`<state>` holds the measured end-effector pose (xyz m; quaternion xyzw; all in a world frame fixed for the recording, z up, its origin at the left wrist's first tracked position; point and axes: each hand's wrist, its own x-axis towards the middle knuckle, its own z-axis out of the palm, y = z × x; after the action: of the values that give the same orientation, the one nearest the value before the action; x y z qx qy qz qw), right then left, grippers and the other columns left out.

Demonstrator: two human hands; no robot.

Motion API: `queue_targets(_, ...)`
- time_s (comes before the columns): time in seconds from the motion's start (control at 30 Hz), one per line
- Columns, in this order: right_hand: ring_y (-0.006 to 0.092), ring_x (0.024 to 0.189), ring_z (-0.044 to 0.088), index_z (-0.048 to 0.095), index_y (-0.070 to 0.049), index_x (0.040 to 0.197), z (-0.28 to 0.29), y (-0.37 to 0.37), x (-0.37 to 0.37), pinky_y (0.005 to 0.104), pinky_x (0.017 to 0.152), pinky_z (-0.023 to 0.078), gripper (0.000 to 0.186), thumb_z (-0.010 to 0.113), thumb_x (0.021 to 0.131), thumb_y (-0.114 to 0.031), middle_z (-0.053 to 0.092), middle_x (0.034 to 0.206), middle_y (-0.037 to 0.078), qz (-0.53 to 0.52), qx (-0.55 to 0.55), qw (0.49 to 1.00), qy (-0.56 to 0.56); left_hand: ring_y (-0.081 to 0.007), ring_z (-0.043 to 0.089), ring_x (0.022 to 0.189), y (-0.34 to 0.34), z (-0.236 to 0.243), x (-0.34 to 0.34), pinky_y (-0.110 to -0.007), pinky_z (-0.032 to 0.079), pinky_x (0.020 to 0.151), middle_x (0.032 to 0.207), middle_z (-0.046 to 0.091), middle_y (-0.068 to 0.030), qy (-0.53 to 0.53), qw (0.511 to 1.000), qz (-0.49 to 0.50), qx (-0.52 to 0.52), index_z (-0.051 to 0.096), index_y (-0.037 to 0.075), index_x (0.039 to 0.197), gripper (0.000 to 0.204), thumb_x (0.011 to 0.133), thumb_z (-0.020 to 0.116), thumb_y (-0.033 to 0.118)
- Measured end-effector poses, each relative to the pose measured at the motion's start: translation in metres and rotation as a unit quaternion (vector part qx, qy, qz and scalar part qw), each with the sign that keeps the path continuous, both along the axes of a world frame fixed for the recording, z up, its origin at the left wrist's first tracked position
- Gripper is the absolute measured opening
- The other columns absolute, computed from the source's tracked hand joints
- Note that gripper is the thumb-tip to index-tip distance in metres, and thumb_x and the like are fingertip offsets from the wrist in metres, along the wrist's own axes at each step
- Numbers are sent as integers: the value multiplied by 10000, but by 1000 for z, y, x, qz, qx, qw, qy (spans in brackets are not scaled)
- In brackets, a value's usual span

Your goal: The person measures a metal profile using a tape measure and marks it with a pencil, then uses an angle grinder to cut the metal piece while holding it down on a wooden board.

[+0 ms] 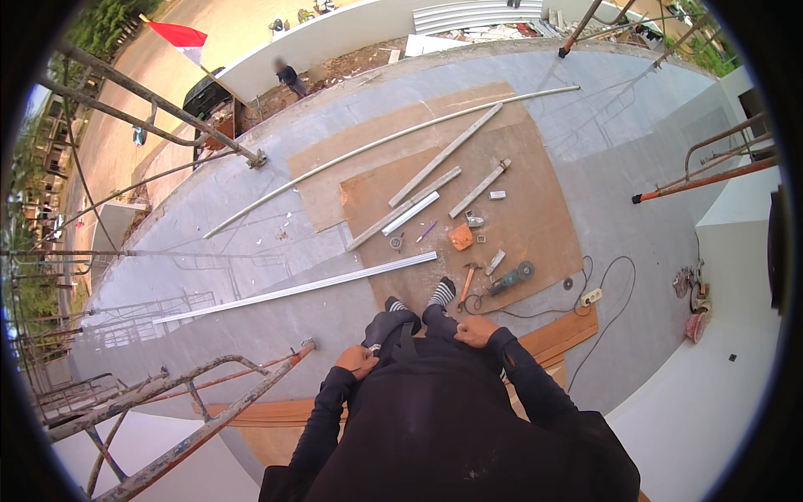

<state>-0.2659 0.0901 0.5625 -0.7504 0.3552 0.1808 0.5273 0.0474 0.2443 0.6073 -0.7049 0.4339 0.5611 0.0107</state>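
Observation:
My left hand (358,361) is curled against my left thigh, with a small pale bit showing at its fingertips that is too small to name. Closed at my right knee, my right hand (477,331) rests against the dark trousers; its fingertips are partly hidden. On the brown board (544,217) beyond my striped socks lie a hammer (468,284) and a blue-grey angle grinder (512,278), both nearest my right hand. An orange object (461,237), a purple pen-like stick (427,232) and a small round item (396,242) sit farther off.
Wooden battens (446,155) and a long pale pipe (393,151) cross the board. A long metal profile (293,289) extends to the left. Cable runs near a power strip (591,296). Scaffold frames (209,418) stand at both sides. Past the floor's edge is a person (289,77).

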Motion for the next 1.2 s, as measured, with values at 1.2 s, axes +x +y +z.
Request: queue_targets(1.2,316,747,639,657,-42,834,-549,-221,26,396,690,491,232,590,775,-256,659,775,157,-311,-243,918,-39,-299,560,999,-336,-588,9,-413,507,758,1019,555,-124,-253,889,-252,-285,569,44,973,363,752,686,306)
